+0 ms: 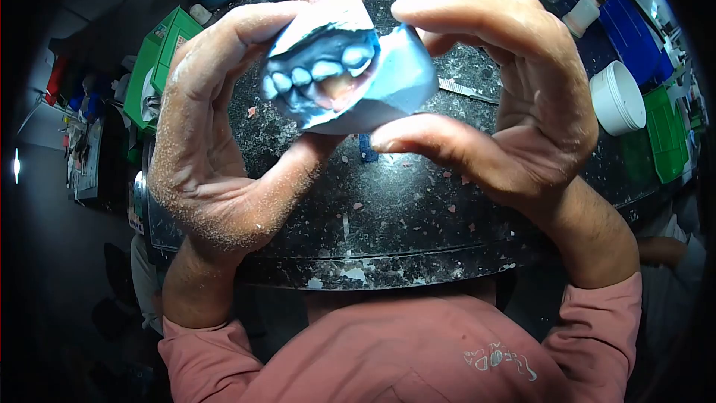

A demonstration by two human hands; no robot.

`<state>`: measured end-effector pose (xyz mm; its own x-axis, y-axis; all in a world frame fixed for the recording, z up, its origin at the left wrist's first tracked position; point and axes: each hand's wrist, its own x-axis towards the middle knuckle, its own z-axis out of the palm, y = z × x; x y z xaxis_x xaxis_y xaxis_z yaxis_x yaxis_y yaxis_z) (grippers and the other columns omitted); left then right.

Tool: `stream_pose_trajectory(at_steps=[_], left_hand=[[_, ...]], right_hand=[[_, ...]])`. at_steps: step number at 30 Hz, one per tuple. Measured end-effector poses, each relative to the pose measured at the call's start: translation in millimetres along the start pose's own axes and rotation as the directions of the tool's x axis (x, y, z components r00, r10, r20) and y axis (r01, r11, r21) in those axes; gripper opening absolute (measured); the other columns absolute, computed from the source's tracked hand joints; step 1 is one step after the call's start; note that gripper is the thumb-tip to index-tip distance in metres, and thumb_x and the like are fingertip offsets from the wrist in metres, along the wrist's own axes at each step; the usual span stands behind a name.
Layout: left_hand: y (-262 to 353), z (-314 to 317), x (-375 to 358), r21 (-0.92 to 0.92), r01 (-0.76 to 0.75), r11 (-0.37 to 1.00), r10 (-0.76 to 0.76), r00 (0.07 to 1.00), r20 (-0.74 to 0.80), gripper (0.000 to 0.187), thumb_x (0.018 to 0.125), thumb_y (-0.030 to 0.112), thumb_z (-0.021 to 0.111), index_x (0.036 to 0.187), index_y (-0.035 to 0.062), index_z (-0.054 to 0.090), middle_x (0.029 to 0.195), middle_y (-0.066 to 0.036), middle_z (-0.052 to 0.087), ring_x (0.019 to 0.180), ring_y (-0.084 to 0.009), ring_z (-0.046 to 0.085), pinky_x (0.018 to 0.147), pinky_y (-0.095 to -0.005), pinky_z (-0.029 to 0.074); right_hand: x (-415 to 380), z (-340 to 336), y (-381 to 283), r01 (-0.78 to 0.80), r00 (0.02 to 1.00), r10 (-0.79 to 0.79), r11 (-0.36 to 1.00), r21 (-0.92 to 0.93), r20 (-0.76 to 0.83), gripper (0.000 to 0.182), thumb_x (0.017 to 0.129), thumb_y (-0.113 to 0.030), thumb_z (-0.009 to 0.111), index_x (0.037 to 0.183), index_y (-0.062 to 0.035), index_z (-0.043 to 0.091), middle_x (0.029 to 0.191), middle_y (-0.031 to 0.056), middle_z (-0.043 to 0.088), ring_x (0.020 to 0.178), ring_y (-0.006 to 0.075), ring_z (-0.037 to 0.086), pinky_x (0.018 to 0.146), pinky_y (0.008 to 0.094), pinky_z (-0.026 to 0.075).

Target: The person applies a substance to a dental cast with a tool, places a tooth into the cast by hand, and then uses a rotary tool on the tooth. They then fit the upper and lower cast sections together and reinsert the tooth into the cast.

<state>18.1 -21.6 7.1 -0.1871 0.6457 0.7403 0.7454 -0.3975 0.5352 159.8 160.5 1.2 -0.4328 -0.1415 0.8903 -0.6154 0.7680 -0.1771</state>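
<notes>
The tooth model (347, 67) sits between the left hand (216, 149) and right hand (507, 104), above the worktop (388, 216), with a round tub (617, 97) at the right and boxes (153, 67) at the left.

hidden: dental cast (347, 67) back and underside, behind hands | blurred: left-edge shelf items (82, 134)

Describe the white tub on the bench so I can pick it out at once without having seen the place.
Start at the dark speckled workbench under both hands. Go to its right side, past the right hand that helps hold the blue dental cast. There a round white tub lies tipped on its side beside green boxes; it is the only plain white round container there.
</notes>
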Motion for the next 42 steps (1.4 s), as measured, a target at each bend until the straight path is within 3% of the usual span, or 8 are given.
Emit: stream_pose_trajectory(at_steps=[17, 25, 27, 31, 33, 37, 41, 42], left_hand=[[-3.4, -3.2, -3.3, -0.062, -0.098, 0.993, 0.102, 0.992, 0.072, 0.073, 0.073, -0.003, 0.074, 0.136, -0.0035, 0.038, 0.136, -0.019, 0.045, 0.130, -0.0280, 0.042, 0.109, -0.0413, 0.032], [-0.8, -7.3, -0.2, 0.120, -0.140, 0.983, 0.135, 0.990, 0.047, 0.073, 0.070, -0.006, 0.074, 0.134, -0.0005, 0.041, 0.132, -0.020, 0.046, 0.122, -0.0287, 0.048, 0.104, -0.0406, 0.038], [-1.2, -10.7, 2.4, 0.187, -0.148, 0.971, 0.141, 0.989, 0.054, 0.072, 0.069, -0.007, 0.074, 0.133, -0.0002, 0.042, 0.131, -0.020, 0.046, 0.119, -0.0283, 0.049, 0.103, -0.0403, 0.039], [8.2, -7.0, 11.2, 0.348, -0.099, 0.932, 0.035, 0.982, 0.186, 0.073, 0.068, -0.009, 0.072, 0.131, -0.0006, 0.036, 0.123, -0.022, 0.048, 0.116, -0.0249, 0.051, 0.099, -0.0370, 0.041], [-13.0, 4.6, -1.5, -0.188, 0.055, 0.981, -0.028, 0.990, 0.141, 0.076, 0.069, -0.009, 0.065, 0.132, -0.0001, 0.025, 0.123, -0.023, 0.046, 0.115, -0.0235, 0.051, 0.097, -0.0345, 0.041], [-7.8, 8.5, -1.3, -0.258, 0.282, 0.924, -0.230, 0.949, 0.214, 0.078, 0.071, 0.009, 0.058, 0.136, -0.0062, 0.017, 0.128, -0.021, 0.035, 0.113, -0.0230, 0.044, 0.101, -0.0388, 0.034], [-7.5, 1.6, 8.8, -0.300, 0.227, 0.927, -0.252, 0.967, -0.048, 0.075, 0.077, 0.027, 0.047, 0.140, -0.0072, 0.023, 0.127, -0.019, 0.041, 0.117, -0.0238, 0.041, 0.104, -0.0382, 0.030], [-12.8, -8.0, 11.7, -0.124, 0.208, 0.970, -0.218, 0.974, -0.070, 0.070, 0.078, 0.025, 0.046, 0.138, -0.0073, 0.029, 0.124, -0.019, 0.044, 0.116, -0.0243, 0.042, 0.103, -0.0374, 0.031]], right_hand=[[6.8, -11.4, -16.7, -0.064, 0.982, 0.095, 0.981, -0.183, 0.162, 0.075, 0.059, -0.022, 0.087, 0.120, 0.0034, 0.051, 0.107, 0.0164, 0.062, 0.097, 0.0207, 0.058, 0.070, 0.0254, 0.053], [-3.4, 6.4, -3.5, -0.078, 0.995, 0.084, 0.991, 0.111, -0.052, 0.070, 0.065, -0.009, 0.084, 0.123, 0.0059, 0.048, 0.118, 0.0203, 0.056, 0.106, 0.0237, 0.059, 0.085, 0.0303, 0.054], [-0.8, 3.1, -15.8, -0.348, 0.936, 0.351, 0.905, 0.247, 0.034, 0.059, 0.073, -0.002, 0.077, 0.124, 0.0079, 0.048, 0.121, 0.0213, 0.055, 0.105, 0.0239, 0.060, 0.092, 0.0344, 0.052], [0.5, 13.0, -14.4, -0.568, 0.728, 0.656, 0.416, 0.710, 0.199, 0.045, 0.082, -0.002, 0.068, 0.123, 0.0053, 0.050, 0.112, 0.0169, 0.062, 0.102, 0.0208, 0.062, 0.086, 0.0336, 0.054], [0.5, 13.0, -12.8, -0.606, 0.623, 0.718, 0.191, 0.772, 0.311, 0.045, 0.082, -0.003, 0.067, 0.123, 0.0040, 0.051, 0.111, 0.0157, 0.063, 0.100, 0.0195, 0.063, 0.086, 0.0326, 0.054], [-0.4, 9.9, -9.9, -0.657, 0.443, 0.747, -0.106, 0.746, 0.496, 0.041, 0.082, -0.004, 0.069, 0.119, 0.0028, 0.053, 0.103, 0.0133, 0.065, 0.096, 0.0167, 0.064, 0.085, 0.0289, 0.054], [-3.9, 5.9, 2.7, -0.674, 0.453, 0.718, -0.112, 0.730, 0.528, 0.039, 0.080, -0.003, 0.070, 0.116, 0.0002, 0.053, 0.102, 0.0111, 0.064, 0.098, 0.0165, 0.063, 0.085, 0.0284, 0.054], [-6.9, 6.5, 8.7, -0.664, 0.614, 0.669, 0.149, 0.733, 0.419, 0.038, 0.079, -0.003, 0.071, 0.113, -0.0005, 0.053, 0.101, 0.0103, 0.063, 0.099, 0.0170, 0.063, 0.086, 0.0300, 0.054]])
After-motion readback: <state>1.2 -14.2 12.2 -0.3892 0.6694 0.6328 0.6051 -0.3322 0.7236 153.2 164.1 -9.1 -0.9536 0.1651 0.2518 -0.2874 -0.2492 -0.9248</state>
